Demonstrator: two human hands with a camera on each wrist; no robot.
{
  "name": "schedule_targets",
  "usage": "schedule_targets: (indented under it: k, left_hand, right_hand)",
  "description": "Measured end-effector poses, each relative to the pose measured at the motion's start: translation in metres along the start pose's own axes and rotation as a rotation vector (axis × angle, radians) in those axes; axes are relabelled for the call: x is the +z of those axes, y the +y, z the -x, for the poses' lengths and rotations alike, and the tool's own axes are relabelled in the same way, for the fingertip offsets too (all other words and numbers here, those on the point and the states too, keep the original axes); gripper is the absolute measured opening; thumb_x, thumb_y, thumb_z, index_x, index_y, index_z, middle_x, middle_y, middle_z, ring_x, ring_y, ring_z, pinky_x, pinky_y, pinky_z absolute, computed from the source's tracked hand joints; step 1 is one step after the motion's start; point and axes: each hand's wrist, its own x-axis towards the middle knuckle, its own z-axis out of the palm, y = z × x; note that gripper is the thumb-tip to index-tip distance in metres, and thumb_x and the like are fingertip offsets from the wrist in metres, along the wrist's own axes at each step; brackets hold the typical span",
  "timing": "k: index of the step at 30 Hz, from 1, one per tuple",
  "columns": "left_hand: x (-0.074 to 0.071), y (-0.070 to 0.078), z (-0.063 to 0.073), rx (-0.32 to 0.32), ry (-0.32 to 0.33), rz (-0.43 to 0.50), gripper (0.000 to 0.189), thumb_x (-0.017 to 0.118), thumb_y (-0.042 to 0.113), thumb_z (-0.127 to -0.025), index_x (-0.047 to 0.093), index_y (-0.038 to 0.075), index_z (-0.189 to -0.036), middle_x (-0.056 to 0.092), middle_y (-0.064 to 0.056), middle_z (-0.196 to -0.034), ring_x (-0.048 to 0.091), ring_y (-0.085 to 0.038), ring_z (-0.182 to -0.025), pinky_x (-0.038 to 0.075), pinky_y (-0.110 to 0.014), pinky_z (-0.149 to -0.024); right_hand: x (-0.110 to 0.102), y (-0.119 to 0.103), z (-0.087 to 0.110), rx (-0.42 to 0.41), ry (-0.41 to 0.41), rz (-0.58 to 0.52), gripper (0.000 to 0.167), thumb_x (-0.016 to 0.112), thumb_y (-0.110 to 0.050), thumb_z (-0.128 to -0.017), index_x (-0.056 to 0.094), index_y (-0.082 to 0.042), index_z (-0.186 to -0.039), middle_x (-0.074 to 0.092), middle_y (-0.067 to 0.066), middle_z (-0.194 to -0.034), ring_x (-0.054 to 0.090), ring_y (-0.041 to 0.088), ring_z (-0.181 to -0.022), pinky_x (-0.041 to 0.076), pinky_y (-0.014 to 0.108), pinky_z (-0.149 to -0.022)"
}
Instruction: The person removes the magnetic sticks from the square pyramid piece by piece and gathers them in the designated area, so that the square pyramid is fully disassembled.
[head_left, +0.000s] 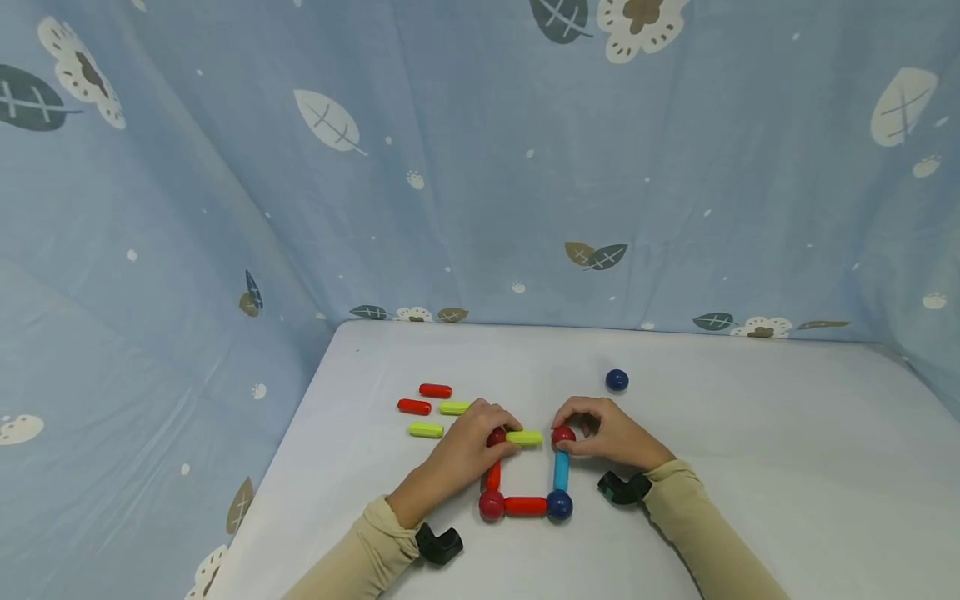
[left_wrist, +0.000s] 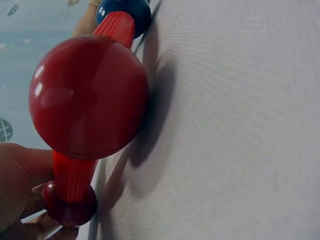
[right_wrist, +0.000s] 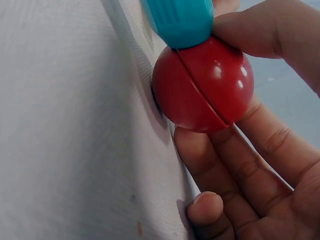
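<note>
On the white table lies a square outline of balls and sticks with a gap at its upper right. My left hand (head_left: 480, 437) grips the upper-left red ball (left_wrist: 70, 210), from which a yellow-green stick (head_left: 528, 437) points right. My right hand (head_left: 606, 433) pinches the upper-right red ball (right_wrist: 202, 87) between thumb and fingers. A light-blue stick (head_left: 561, 472) joins that ball to a dark-blue ball (head_left: 559, 506). Along the near side, a red stick (head_left: 526, 506) reaches a red ball (head_left: 491, 506), and another red stick (head_left: 492, 477) forms the left side.
Loose red sticks (head_left: 435, 390) and yellow-green sticks (head_left: 426, 429) lie left of the left hand. A separate dark-blue ball (head_left: 617, 380) rests beyond the right hand. Patterned blue cloth (head_left: 480, 167) hangs behind the white table (head_left: 787, 433).
</note>
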Motion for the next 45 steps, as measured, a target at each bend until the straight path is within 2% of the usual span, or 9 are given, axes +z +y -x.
schedule_targets:
  k: [5,9,17,24,27,36,40,45]
  left_hand:
    - [0.0011,0.0005,0.001,0.015,0.026,-0.006,0.024,0.081,0.023,-0.09,0.076,0.017,-0.112,0.074,0.005,-0.105,0.058,-0.007,-0.094,0.055,-0.021,-0.084]
    - [0.0018,0.0014,0.001,0.041,0.053,-0.046,0.026,0.082,0.024,-0.089,0.075,0.017,-0.113,0.075,0.005,-0.106,0.064,-0.008,-0.095,0.056,-0.025,-0.087]
    - [0.0026,0.0038,0.0006,0.06,0.084,-0.091,0.028,0.085,0.024,-0.087,0.072,0.02,-0.111,0.076,0.007,-0.104,0.067,-0.007,-0.094,0.052,-0.025,-0.081]
    - [0.0012,0.0064,0.0011,0.031,0.048,-0.067,0.029,0.082,0.024,-0.09,0.068,0.018,-0.114,0.073,0.005,-0.106,0.064,-0.008,-0.093,0.058,-0.026,-0.088]
    - [0.0008,0.0068,0.0014,0.027,0.045,-0.075,0.029,0.081,0.025,-0.09,0.067,0.018,-0.114,0.072,0.004,-0.106,0.063,-0.008,-0.092,0.058,-0.026,-0.087]
    - [-0.0006,0.0064,0.0012,0.054,0.083,-0.118,0.027,0.082,0.026,-0.089,0.066,0.02,-0.11,0.07,0.006,-0.101,0.063,-0.007,-0.088,0.046,-0.022,-0.076]
    - [-0.0012,0.0068,0.0009,0.058,0.106,-0.13,0.026,0.082,0.023,-0.09,0.065,0.02,-0.109,0.068,0.006,-0.101,0.063,-0.008,-0.089,0.048,-0.025,-0.08]
    - [-0.0018,0.0071,0.0008,0.054,0.112,-0.103,0.026,0.082,0.02,-0.089,0.065,0.019,-0.109,0.07,0.006,-0.102,0.066,-0.009,-0.094,0.053,-0.032,-0.087]
  right_hand:
    - [0.0006,-0.0018,-0.0004,-0.009,0.005,-0.002,0.023,0.084,-0.017,-0.087,0.074,-0.016,-0.107,0.072,0.001,-0.101,0.057,0.017,-0.082,0.048,0.024,-0.069]
    - [0.0008,-0.0036,-0.0002,-0.004,0.004,-0.004,0.023,0.084,-0.017,-0.087,0.074,-0.016,-0.107,0.072,0.0,-0.101,0.057,0.02,-0.082,0.047,0.024,-0.069]
    - [0.0009,-0.004,0.0003,0.008,0.006,0.004,0.023,0.084,-0.017,-0.086,0.074,-0.016,-0.107,0.072,-0.001,-0.103,0.057,0.015,-0.083,0.048,0.024,-0.07]
    - [0.0009,-0.0033,-0.0004,0.014,0.002,0.0,0.023,0.084,-0.018,-0.086,0.074,-0.016,-0.107,0.073,-0.001,-0.103,0.058,0.013,-0.084,0.049,0.024,-0.071]
    - [0.0009,-0.003,-0.0003,0.008,0.002,-0.011,0.024,0.084,-0.017,-0.087,0.074,-0.015,-0.107,0.073,0.0,-0.103,0.058,0.014,-0.084,0.049,0.024,-0.071]
    - [0.0009,-0.0029,0.0,0.004,0.004,-0.018,0.023,0.084,-0.017,-0.087,0.074,-0.014,-0.107,0.073,0.001,-0.103,0.057,0.016,-0.083,0.048,0.024,-0.07]
    - [0.0009,-0.0032,0.0,0.009,0.004,-0.013,0.023,0.084,-0.018,-0.087,0.074,-0.014,-0.108,0.073,0.001,-0.103,0.058,0.016,-0.083,0.048,0.024,-0.07]
    - [0.0009,-0.0021,0.0004,0.018,0.006,-0.003,0.024,0.084,-0.018,-0.087,0.074,-0.016,-0.108,0.072,0.0,-0.103,0.058,0.015,-0.083,0.049,0.024,-0.069]
